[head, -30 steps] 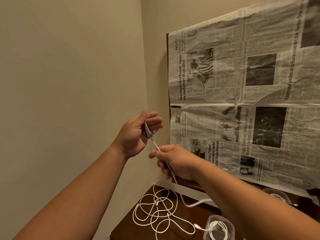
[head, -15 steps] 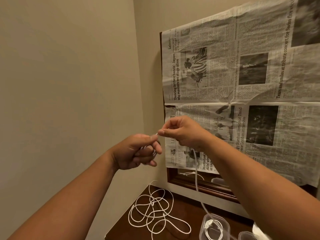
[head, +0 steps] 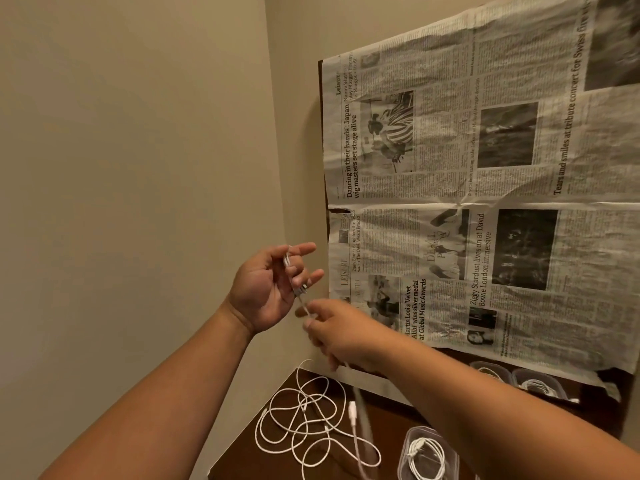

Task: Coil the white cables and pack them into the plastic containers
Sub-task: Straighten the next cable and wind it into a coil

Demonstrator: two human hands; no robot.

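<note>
My left hand point(head: 268, 289) is raised near the wall corner, palm toward me. It holds the end of a white cable point(head: 300, 289) that runs across its partly spread fingers. Just below it, my right hand point(head: 334, 332) pinches the same cable. From there the cable drops, blurred, to the dark table point(head: 384, 420). A loose tangle of white cables point(head: 304, 417) lies on the table's left part. At the bottom edge stands a clear plastic container point(head: 403, 452) with a coiled white cable inside.
A newspaper sheet point(head: 485, 202) covers a dark-framed panel on the wall ahead. Under its lower edge, at the back right, two more clear containers point(head: 519, 377) with coils show. Beige walls meet in a corner at the left.
My right hand dropped from above my left hand to just below it, still pinching the cable. My left hand rose a little and spread its fingers.
</note>
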